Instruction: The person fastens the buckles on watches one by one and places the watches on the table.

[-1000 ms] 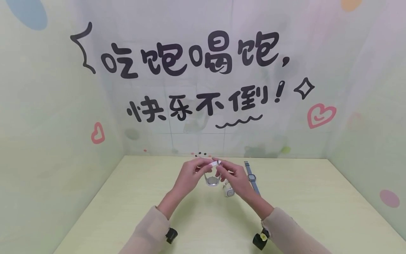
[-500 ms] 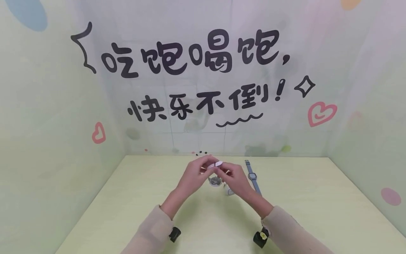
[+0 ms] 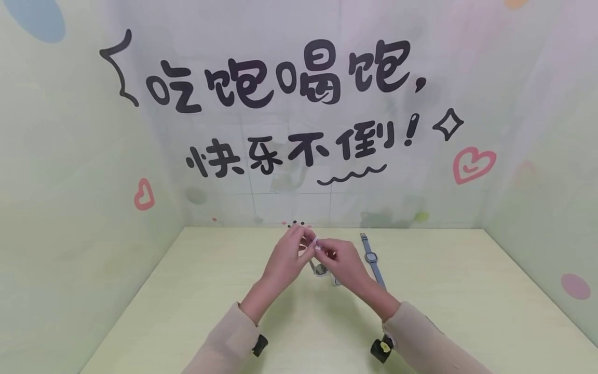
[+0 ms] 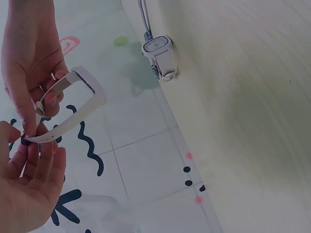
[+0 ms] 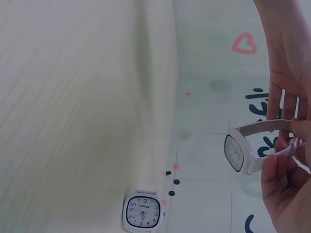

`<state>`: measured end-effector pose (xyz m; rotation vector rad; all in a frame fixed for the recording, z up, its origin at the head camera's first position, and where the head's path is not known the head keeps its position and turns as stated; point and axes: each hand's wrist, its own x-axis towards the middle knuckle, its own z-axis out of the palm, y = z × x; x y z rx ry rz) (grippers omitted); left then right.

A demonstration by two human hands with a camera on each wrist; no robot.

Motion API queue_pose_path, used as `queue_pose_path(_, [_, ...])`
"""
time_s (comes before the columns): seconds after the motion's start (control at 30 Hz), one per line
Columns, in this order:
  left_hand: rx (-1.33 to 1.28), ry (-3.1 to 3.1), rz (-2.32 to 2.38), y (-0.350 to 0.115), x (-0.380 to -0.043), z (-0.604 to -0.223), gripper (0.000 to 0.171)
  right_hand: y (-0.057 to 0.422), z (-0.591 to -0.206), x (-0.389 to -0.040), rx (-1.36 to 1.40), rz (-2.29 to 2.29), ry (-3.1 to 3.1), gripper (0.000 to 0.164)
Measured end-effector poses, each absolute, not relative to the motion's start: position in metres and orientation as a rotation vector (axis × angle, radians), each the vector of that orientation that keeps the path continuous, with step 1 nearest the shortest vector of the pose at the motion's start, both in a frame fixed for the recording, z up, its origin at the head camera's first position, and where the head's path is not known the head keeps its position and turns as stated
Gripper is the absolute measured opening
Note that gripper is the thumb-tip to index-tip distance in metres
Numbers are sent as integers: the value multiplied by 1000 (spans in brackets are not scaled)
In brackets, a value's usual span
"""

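Watch (image 5: 234, 153) in both hands (image 3: 287, 257) (image 3: 344, 261), room between it and table edge (image 3: 434, 231)

Looking at a white watch (image 5: 235, 152) here, held up in mid-air, pinched by the strap (image 5: 262, 126) between left hand (image 3: 286, 255) and right hand (image 3: 344, 264). Curving round in a loop, with small holes along one strap piece. Dangling below the fingertips with its case tilted, showing a pale, rounded-square dial (dark-rimmed, too blurred to read).

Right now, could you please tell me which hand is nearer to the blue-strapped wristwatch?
Right. The right hand is just left of the blue-strapped wristwatch; the left hand is farther left.
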<state>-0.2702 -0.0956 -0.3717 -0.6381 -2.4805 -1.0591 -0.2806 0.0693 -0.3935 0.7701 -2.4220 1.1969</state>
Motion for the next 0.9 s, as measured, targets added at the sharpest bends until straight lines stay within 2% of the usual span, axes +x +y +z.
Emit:
queue_pose_path(0.33, [-659,-2363,-1383,-101,-273,-365,9,70,-392,-276,719,1164,-2471,14])
queue_pose_path(0.57, [-581,-2442,-1465,-104,-271,-364,14,68,-394,-277,728,1180,-2429,13])
queue_pose_path(0.9, [-525,-2388,-1414,-108,-263,-357,15,65,-402,-271,657,1569,-2406,9])
